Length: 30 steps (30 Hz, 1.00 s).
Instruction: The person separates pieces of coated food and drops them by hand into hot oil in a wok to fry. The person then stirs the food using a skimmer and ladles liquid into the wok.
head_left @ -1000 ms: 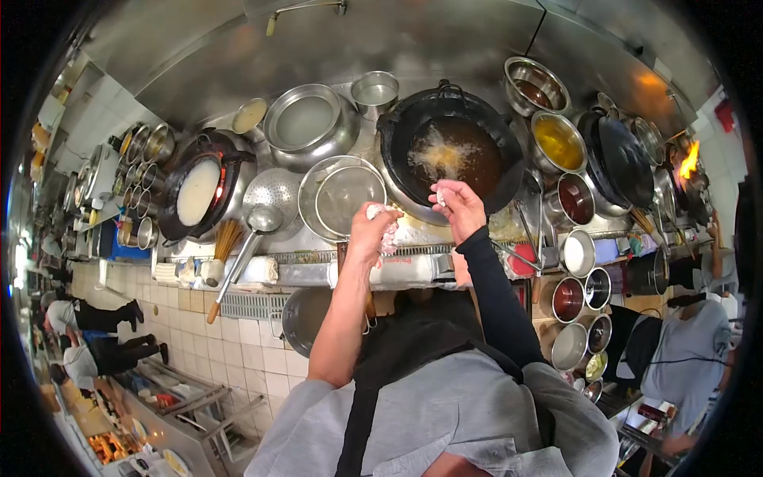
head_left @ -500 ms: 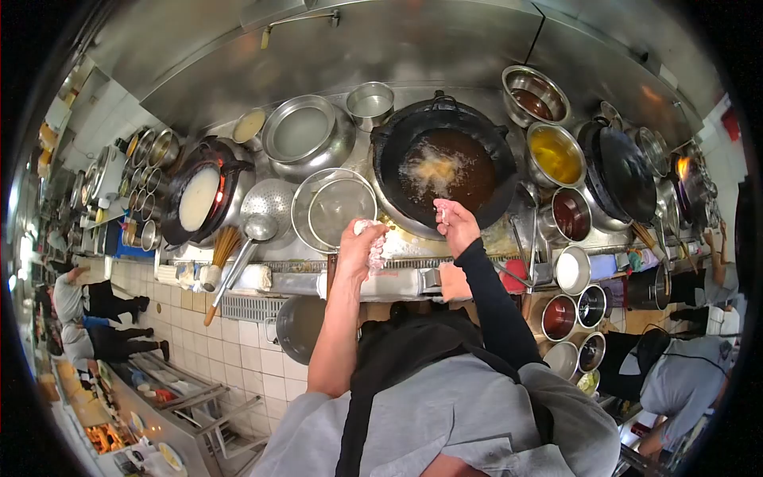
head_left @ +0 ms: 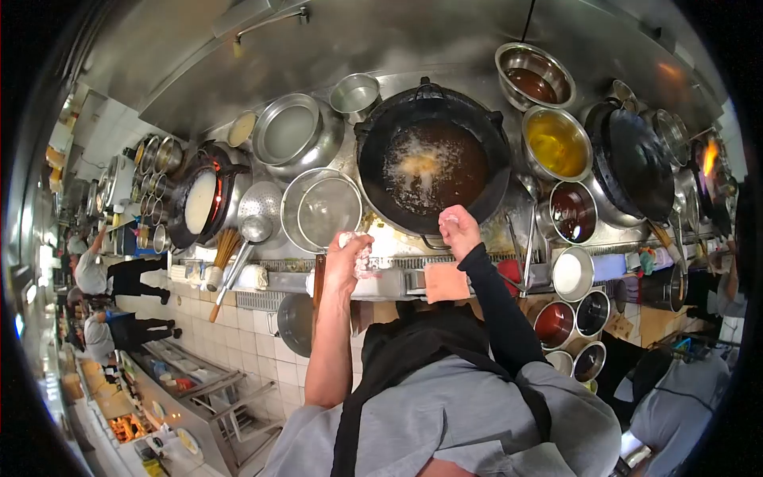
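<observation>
My left hand (head_left: 346, 262) is closed around a pinkish-white clump of raw meat (head_left: 363, 264), which looks coated and sticks out past the fingers. It is just in front of a round wire strainer (head_left: 322, 208). My right hand (head_left: 460, 232) is at the near rim of a large black wok (head_left: 494, 184), its fingers pinched together. Something pale and pink shows at those fingertips, but I cannot make out whether it is a piece or coating. In the wok, dark oil (head_left: 465, 159) bubbles around a golden frying clump (head_left: 419, 165).
Steel bowls of yellow liquid (head_left: 590, 151) and brown liquid (head_left: 566, 79) stand right of the wok. A perforated ladle (head_left: 260, 203) and a bamboo brush (head_left: 226, 242) lie left. An orange cloth (head_left: 447, 282) hangs at the front edge. A flame (head_left: 710, 157) burns far right.
The camera view has shifted slightly. My right hand has drawn back a little to the right from over the wok. White bubbling in the oil has spread wider around the golden clump.
</observation>
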### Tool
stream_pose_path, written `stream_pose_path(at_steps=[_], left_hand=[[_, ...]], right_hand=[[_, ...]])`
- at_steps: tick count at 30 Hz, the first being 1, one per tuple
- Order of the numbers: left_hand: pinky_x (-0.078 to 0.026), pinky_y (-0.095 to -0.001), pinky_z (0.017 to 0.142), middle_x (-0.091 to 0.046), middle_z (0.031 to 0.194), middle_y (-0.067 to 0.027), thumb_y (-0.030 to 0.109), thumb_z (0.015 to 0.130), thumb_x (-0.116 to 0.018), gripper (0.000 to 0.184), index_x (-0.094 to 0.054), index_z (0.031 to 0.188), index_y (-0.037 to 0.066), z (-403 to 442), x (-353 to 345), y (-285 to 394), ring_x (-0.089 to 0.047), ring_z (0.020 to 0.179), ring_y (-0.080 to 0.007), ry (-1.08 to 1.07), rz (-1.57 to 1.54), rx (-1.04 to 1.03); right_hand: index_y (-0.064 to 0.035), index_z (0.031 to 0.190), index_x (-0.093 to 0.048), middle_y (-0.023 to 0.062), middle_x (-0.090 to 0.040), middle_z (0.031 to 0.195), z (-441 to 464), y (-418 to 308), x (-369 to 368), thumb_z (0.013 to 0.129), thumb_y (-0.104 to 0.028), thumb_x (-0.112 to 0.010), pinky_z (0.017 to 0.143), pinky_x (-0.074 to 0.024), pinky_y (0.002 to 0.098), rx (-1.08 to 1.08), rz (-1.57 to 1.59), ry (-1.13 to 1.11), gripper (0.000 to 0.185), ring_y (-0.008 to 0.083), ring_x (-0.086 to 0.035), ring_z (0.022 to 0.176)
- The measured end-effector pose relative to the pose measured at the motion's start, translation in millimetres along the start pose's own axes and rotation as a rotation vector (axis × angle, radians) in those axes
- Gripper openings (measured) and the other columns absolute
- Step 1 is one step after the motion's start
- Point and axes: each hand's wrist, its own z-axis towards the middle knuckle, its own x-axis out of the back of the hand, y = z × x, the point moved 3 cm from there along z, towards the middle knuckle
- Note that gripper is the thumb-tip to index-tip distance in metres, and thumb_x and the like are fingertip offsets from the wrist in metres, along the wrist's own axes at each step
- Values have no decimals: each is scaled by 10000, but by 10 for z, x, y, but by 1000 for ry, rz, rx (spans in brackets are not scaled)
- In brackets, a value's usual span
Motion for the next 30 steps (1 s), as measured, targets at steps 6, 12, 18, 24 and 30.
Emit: stream_pose_path(at_steps=[6,12,18,24,30], left_hand=[[-619,-404,494,-652,827,-102,12,861,-665,167,-571,998,4,-105,-187,34,-646,654,-174,71,-12,-18],[-593,-326,536,-659,836,-75,11,868,-668,149,-592,996,19,-129,-126,-77,-641,676,-148,161,-2,-11],[-580,-305,538,-678,846,-78,18,883,-655,137,-596,1006,18,-164,-147,-94,-634,673,-139,168,-18,-32],[-624,-387,515,-684,861,-113,17,882,-646,108,-605,978,-10,-214,-147,21,-659,652,-186,156,-41,-40],[-618,-390,516,-687,864,-116,23,878,-662,112,-611,974,-4,-236,-20,-7,-660,649,-178,88,-81,-15]], right_hand=[[-39,1343,-480,107,-548,1235,-72,-286,131,888,128,-548,894,-509,349,-2,403,-139,489,281,-629,1109],[-48,1345,-477,119,-565,1201,-148,-564,157,1014,-11,-529,664,-543,267,-84,349,-226,337,218,-668,954],[-28,1282,-513,109,-558,1079,-106,-735,42,1062,-105,-471,542,-440,226,-91,324,-280,236,140,-575,769],[-1,1148,-553,97,-550,1006,-67,-876,-53,1064,-171,-471,512,-359,212,-110,518,-224,207,108,-505,712],[-34,1095,-556,69,-563,892,-16,-692,92,1020,-84,-495,606,-425,279,35,-182,-136,108,159,-541,754]])
